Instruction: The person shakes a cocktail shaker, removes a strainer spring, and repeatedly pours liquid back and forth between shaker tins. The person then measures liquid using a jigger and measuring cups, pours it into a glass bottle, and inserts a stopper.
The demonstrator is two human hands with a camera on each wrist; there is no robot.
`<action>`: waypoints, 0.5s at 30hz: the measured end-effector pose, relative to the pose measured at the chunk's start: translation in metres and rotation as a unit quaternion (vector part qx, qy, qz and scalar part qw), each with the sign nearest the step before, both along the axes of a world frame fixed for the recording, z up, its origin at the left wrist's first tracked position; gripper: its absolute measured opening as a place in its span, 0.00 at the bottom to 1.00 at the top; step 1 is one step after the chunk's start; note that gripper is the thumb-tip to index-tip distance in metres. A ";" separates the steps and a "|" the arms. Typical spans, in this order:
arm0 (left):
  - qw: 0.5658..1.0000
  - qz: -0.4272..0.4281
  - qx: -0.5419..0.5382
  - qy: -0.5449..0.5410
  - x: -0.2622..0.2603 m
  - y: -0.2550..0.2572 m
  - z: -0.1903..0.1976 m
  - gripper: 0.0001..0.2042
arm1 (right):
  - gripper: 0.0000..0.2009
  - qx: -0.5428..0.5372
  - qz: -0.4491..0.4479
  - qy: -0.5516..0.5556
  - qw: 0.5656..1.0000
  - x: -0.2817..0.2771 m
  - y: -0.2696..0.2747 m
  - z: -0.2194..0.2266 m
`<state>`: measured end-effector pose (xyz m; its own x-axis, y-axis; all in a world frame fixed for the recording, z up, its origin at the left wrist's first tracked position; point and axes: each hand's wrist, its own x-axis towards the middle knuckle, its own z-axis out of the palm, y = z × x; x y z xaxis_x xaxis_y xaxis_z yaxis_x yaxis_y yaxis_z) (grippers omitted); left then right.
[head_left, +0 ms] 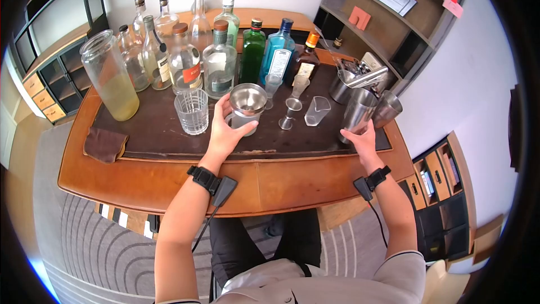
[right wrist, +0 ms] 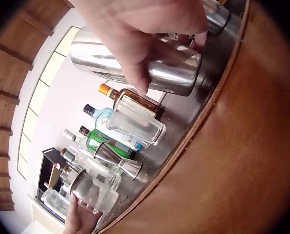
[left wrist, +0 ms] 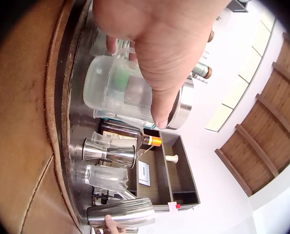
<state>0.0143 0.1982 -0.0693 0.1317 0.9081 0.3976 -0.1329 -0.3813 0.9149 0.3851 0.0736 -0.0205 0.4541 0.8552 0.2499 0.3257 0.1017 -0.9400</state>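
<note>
My left hand (head_left: 224, 134) grips a frosted plastic jug (left wrist: 118, 87) with a shiny steel top (head_left: 248, 100); its thumb lies along the near side. At the right, my right hand (head_left: 363, 139) holds a steel shaker tin (right wrist: 171, 68), thumb on one side and fingers around the other. The tin stands upright on the dark desk top. Another steel tin (head_left: 388, 108) leans just behind it. Between the hands stand a double-ended steel jigger (head_left: 290, 114) and a small clear beaker (head_left: 318, 111). A cut-glass tumbler (head_left: 192, 114) is left of the jug.
Several bottles crowd the back, among them a green bottle (head_left: 252, 50) and a blue bottle (head_left: 277, 50). A tall pitcher (head_left: 112, 76) of yellowish liquid stands left, near a folded brown cloth (head_left: 106, 145). Bar tools fill a steel container (head_left: 340, 89). The desk's leather edge (head_left: 253, 183) runs in front.
</note>
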 end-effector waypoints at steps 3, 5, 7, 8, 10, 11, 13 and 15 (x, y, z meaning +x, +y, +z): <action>1.000 -0.006 -0.026 0.013 -0.001 -0.002 0.001 0.48 | 0.35 0.021 -0.013 0.015 1.000 0.010 0.004 -0.012; 1.000 0.004 -0.017 0.025 -0.001 -0.004 0.003 0.48 | 0.34 0.000 -0.055 -0.011 0.998 0.016 0.009 -0.015; 0.999 0.003 -0.031 0.027 -0.002 -0.006 0.006 0.47 | 0.34 -0.010 -0.073 -0.015 0.997 0.021 0.015 -0.017; 0.999 0.002 -0.030 0.029 -0.002 -0.007 0.006 0.47 | 0.35 -0.021 -0.090 -0.021 0.995 0.023 0.017 -0.019; 0.998 0.014 -0.036 0.054 -0.002 -0.006 0.005 0.46 | 0.38 -0.024 -0.066 0.005 0.997 0.036 0.021 -0.030; 0.998 0.015 -0.036 0.055 -0.002 -0.005 0.004 0.46 | 0.42 -0.028 -0.042 0.029 0.998 0.040 0.022 -0.035; 0.999 -0.003 -0.030 0.041 -0.003 -0.004 0.002 0.46 | 0.42 -0.052 -0.125 0.033 0.990 0.030 0.011 -0.040; 0.999 -0.002 -0.031 0.034 -0.002 -0.002 0.001 0.46 | 0.42 -0.076 -0.204 0.034 0.975 -0.001 -0.007 -0.025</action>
